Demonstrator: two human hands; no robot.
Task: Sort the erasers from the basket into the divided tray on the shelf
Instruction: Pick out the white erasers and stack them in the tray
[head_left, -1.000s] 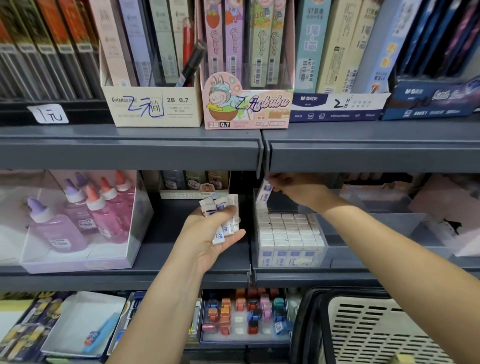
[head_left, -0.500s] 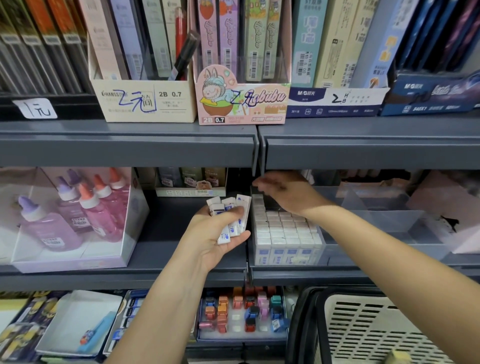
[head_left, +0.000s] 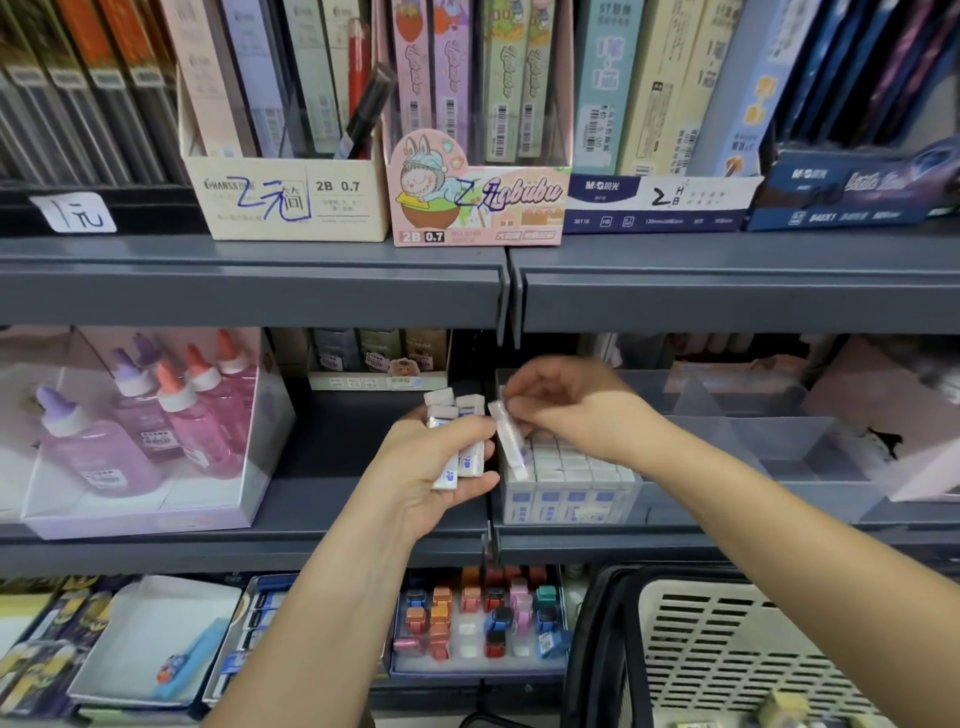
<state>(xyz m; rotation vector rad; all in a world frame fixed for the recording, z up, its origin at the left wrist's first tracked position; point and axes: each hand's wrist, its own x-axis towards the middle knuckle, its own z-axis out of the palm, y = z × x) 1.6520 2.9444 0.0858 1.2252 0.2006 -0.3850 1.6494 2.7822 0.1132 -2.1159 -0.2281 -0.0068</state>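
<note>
My left hand (head_left: 431, 467) grips a small bunch of white erasers (head_left: 457, 441) with blue labels, upright in front of the middle shelf. My right hand (head_left: 566, 405) pinches the top of one more white eraser (head_left: 511, 444), tilted, right beside the bunch and over the left front corner of the clear divided tray (head_left: 779, 447). The tray's left compartment is packed with rows of the same erasers (head_left: 566, 478). Its other compartments to the right look bare. The white slotted basket (head_left: 737, 649) with a black rim stands at lower right, with a few small items blurred at its bottom.
A clear box of pink and purple glue bottles (head_left: 145, 426) stands on the same shelf to the left. The grey shelf above (head_left: 249, 291) hangs low over the tray and carries pencil-lead boxes. Below, a tray of small coloured items (head_left: 478, 618) and a white box (head_left: 156, 634) sit.
My right hand has drawn back from the rear of the tray to the bunch in my left hand and now pinches a single eraser there. My left hand stays about where it was.
</note>
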